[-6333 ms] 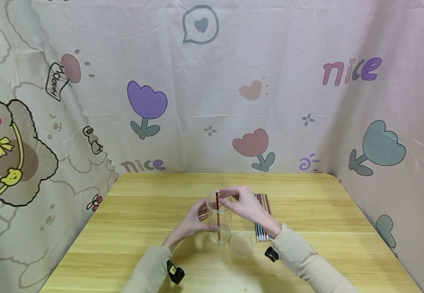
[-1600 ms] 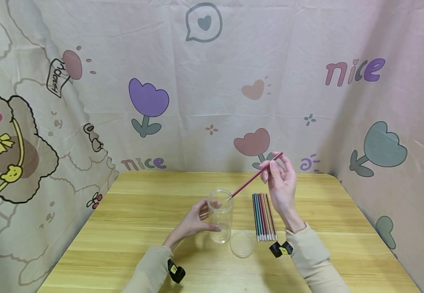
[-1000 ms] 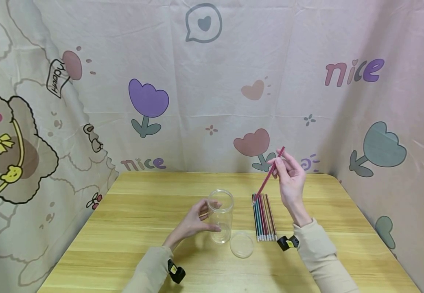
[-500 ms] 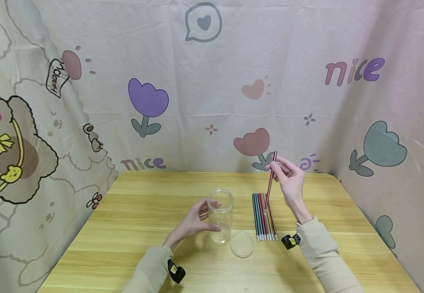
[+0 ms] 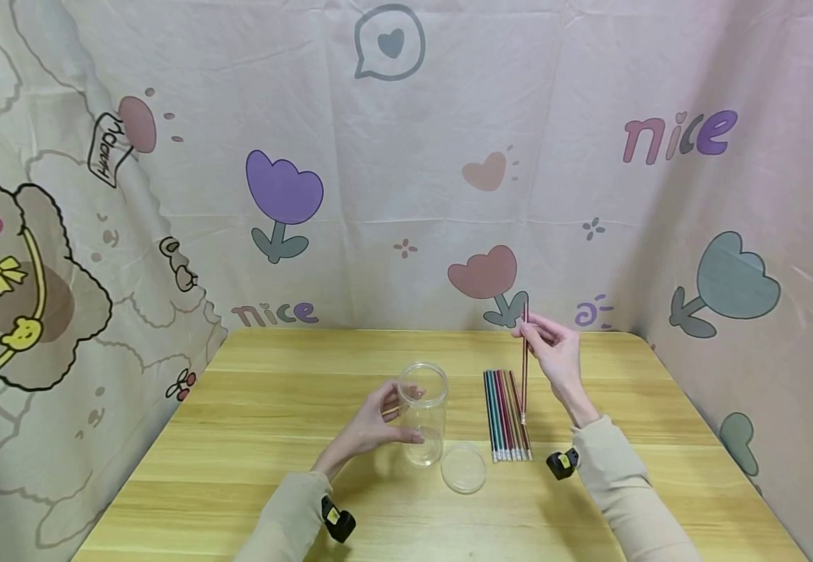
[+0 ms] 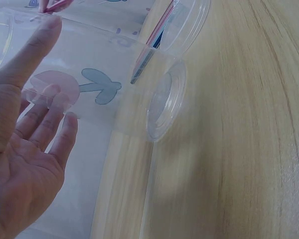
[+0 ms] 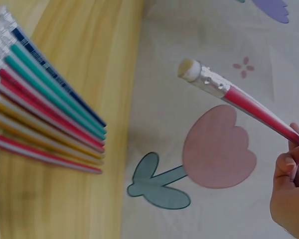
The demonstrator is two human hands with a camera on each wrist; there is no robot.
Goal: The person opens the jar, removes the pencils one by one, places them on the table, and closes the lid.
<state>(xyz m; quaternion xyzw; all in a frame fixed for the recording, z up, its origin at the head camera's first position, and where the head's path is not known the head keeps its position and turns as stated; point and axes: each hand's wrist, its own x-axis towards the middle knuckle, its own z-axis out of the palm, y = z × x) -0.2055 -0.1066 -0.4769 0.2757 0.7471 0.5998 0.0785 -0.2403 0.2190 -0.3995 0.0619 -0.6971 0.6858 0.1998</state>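
My left hand [image 5: 364,431] holds a clear plastic jar [image 5: 433,412] upright on the table, thumb on the near side and fingers round the back. No pencils show inside the jar, whose mouth is uncovered. Between thumb and fingertips, my right hand [image 5: 557,355] pinches a red pencil [image 5: 524,367] near its upper end. It hangs almost vertical, its white eraser [image 7: 189,70] downward, overlapping the right side of a row of pencils [image 5: 502,414] in the head view. Blue, green, red and gold pencils lie side by side there, erasers toward me.
A round clear lid [image 5: 464,470] lies flat just right of the jar's base, left of the pencils' eraser ends. The wooden table [image 5: 273,406] meets a printed cloth backdrop [image 5: 392,156] behind and at both sides.
The red pencil, earlier inside the jar, has come out and swung right over the pencil row, turning from slanted to nearly vertical. My left hand and the jar stay in place.
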